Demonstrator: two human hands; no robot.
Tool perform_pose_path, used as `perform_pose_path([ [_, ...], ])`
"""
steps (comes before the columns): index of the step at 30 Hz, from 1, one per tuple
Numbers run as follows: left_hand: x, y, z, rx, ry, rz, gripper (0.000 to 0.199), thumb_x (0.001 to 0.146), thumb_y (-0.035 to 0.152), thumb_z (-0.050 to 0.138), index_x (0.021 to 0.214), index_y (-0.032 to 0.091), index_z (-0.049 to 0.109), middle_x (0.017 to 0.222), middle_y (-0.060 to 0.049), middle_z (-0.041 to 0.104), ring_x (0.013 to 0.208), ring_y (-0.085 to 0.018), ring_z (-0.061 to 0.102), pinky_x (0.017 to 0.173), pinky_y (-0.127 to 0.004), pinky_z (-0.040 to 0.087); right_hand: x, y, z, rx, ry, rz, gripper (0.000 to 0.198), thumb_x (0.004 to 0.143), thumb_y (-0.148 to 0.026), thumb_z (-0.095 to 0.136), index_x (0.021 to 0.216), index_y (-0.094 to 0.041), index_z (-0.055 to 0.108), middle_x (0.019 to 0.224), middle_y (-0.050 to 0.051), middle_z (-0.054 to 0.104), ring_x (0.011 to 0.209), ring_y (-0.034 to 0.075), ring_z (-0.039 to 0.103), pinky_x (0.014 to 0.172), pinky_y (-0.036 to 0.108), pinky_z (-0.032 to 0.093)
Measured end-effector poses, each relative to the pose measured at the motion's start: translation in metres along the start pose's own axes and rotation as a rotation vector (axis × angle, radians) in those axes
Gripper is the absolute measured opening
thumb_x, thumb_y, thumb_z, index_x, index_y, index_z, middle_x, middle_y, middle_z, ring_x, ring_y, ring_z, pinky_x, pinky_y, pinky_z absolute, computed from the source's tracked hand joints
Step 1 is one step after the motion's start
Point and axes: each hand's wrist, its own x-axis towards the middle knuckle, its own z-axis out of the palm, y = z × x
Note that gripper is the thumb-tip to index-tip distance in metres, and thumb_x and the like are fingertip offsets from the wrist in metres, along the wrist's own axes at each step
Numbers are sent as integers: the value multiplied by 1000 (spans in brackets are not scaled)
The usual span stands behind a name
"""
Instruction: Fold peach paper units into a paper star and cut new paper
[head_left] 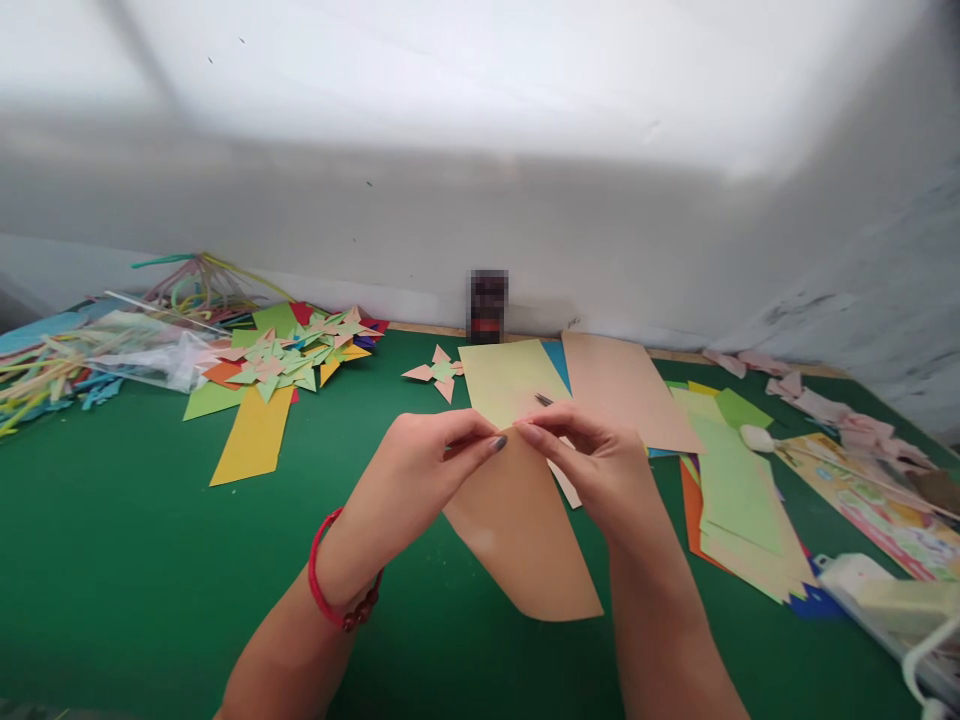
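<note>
An orange-tan sheet of paper (517, 540) hangs between my hands, its lower end curving toward me. My left hand (442, 460), with a red bracelet at the wrist, pinches the sheet's top edge between thumb and fingers. Close beside it, my right hand (577, 445) pinches the same edge. Behind the hands lie a pale yellow sheet (502, 375) and a pink sheet (622, 385). A dark metal tip (544, 399) shows just above my right hand; the rest of that tool is hidden. A folded pink-and-green paper star (441, 372) rests beyond my left hand.
Several folded paper stars (277, 365) are piled at the back left, near a yellow strip (255, 435) and colourful pipe cleaners (52, 370). Stacked coloured paper (739, 480) lies at right, by a white power strip (862, 580). A blurred dark object (487, 305) stands against the wall.
</note>
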Motion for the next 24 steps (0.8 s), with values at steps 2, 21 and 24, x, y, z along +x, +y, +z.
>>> perform_pose_path([
  [2,0,0,0,9,-3,-1,22,88,31,49,79,22,66,71,3,66,64,-12,53,55,-21,36,0,1,0,-9,9,2,14,76,-37,65,72,-25,70,70,0,66,68,16,58,66,31,49],
  [21,14,-16,-3,-160,-21,-100,21,82,36,57,73,19,66,67,1,63,61,-12,53,51,-21,36,9,9,-9,-32,79,-19,15,80,-35,62,75,-22,65,74,1,65,69,16,61,60,27,49],
  [24,19,-22,-6,-277,7,-173,22,79,38,61,73,18,65,69,0,63,62,-12,54,53,-21,39,13,15,-12,7,174,-26,16,78,-36,63,75,-21,64,72,1,64,67,15,59,56,26,47],
])
